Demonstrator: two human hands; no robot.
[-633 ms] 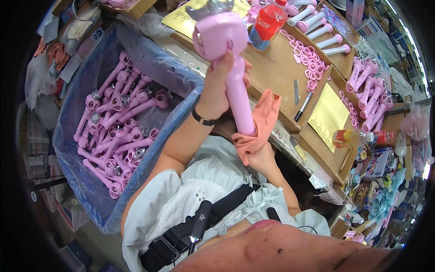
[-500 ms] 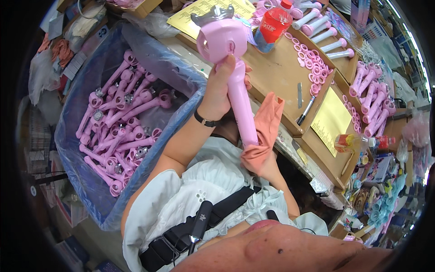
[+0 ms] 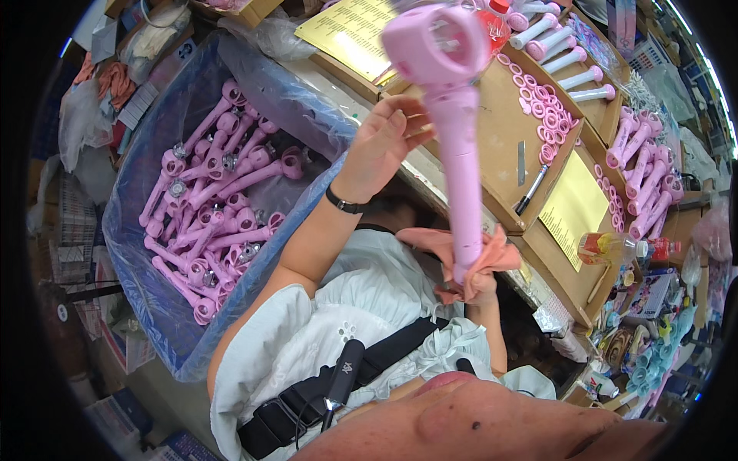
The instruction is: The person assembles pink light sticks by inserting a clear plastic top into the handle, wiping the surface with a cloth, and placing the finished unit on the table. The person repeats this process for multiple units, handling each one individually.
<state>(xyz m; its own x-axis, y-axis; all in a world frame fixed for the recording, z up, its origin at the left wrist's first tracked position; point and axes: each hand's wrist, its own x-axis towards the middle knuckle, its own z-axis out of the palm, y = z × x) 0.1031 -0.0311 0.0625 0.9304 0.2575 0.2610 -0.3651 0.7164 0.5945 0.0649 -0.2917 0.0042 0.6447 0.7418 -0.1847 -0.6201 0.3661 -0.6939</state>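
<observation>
A pink toy wand point(image 3: 459, 154) with a large hollow ring-shaped head stands nearly upright in front of me. My right hand point(image 3: 481, 290) is closed around its lower end through an orange cloth point(image 3: 500, 252), whose corners stick out around the shaft. Just left of the shaft, below the wand's head, my left hand point(image 3: 390, 132) has its fingers apart and holds nothing; whether its fingertips touch the wand I cannot tell.
On my left, a blue-lined bin point(image 3: 146, 307) holds many pink wands point(image 3: 231, 184). Cardboard trays point(image 3: 492, 165) on the bench carry pink rings point(image 3: 546, 111), a marker point(image 3: 532, 190), a metal strip point(image 3: 521, 163) and a yellow sheet point(image 3: 576, 207). Bottles point(image 3: 607, 250) and more wands point(image 3: 646, 173) stand right.
My left hand has let go of the wand and opened. The wand has moved right and its head has turned, held from below by my right hand in the cloth.
</observation>
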